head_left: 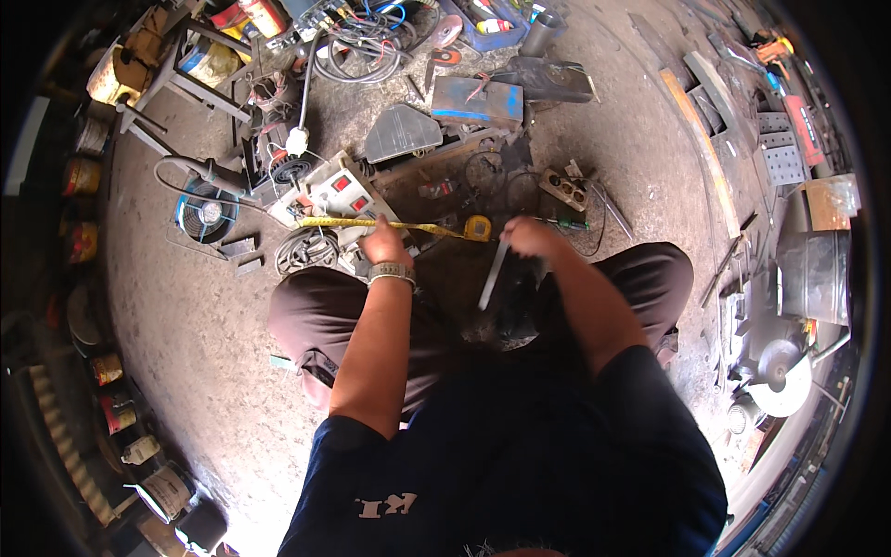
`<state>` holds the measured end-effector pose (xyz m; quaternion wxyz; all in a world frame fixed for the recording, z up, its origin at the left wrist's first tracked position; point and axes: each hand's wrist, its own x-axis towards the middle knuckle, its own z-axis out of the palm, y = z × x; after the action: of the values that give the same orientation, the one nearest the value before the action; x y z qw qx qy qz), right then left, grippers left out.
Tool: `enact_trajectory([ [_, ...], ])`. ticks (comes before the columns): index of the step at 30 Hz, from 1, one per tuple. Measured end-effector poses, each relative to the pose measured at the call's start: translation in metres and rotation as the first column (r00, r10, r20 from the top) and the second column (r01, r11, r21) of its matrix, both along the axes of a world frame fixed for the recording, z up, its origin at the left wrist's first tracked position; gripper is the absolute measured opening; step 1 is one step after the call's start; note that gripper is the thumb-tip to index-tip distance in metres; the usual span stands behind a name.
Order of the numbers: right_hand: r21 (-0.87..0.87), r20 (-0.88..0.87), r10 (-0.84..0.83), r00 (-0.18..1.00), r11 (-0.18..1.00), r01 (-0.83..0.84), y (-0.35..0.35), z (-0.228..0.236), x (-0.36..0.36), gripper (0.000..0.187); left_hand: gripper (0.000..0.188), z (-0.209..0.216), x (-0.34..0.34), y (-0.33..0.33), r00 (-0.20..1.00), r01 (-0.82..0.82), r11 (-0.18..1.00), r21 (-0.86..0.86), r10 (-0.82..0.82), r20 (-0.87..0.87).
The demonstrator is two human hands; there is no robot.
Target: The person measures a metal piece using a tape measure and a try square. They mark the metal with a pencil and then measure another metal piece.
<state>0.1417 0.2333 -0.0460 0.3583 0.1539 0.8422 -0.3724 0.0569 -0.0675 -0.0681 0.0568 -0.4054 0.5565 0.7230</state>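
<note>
Left hand (385,245) seems to pinch the tape blade (334,222) by the white switch box's (349,194) near edge, case (478,228) between hands, right hand (527,238) grips a pale strip (493,278); I'd straighten the sag before reading.

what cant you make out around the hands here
In the head view:
Pale strip at the right hand: motion blur smears any surface detail.
Left hand: too small to tell how it grips the yellow tape.
Space between the thighs: lost in shadow.

Glaring floor (246,487) lower left, dark curved edges, blurred right hand (531,238)
</note>
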Motion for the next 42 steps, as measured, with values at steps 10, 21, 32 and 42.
enact_trajectory([
  [10, 0.348, -0.194, 0.381, 0.904, 0.888, -0.3, -0.009, -0.124, 0.041, 0.031, 0.048, 0.013, -0.016, -0.002, 0.979, -0.191, 0.978, -0.089, 0.182, -0.093],
  [21, 0.358, -0.068, 0.32, 0.945, 0.892, -0.276, -0.028, -0.119, 0.053, 0.027, 0.046, 0.02, -0.019, 0.004, 0.967, -0.253, 0.963, -0.095, 0.25, -0.045],
  [32, 0.337, -0.003, 0.295, 0.956, 0.9, -0.276, -0.034, -0.105, 0.049, 0.026, 0.034, 0.028, -0.009, 0.001, 0.985, -0.141, 0.949, -0.283, 0.104, -0.139],
  [42, 0.408, -0.056, 0.325, 0.944, 0.87, -0.276, -0.023, -0.153, 0.058, 0.036, 0.014, 0.013, -0.012, 0.008, 0.773, -0.015, 0.984, -0.177, -0.1, -0.626],
])
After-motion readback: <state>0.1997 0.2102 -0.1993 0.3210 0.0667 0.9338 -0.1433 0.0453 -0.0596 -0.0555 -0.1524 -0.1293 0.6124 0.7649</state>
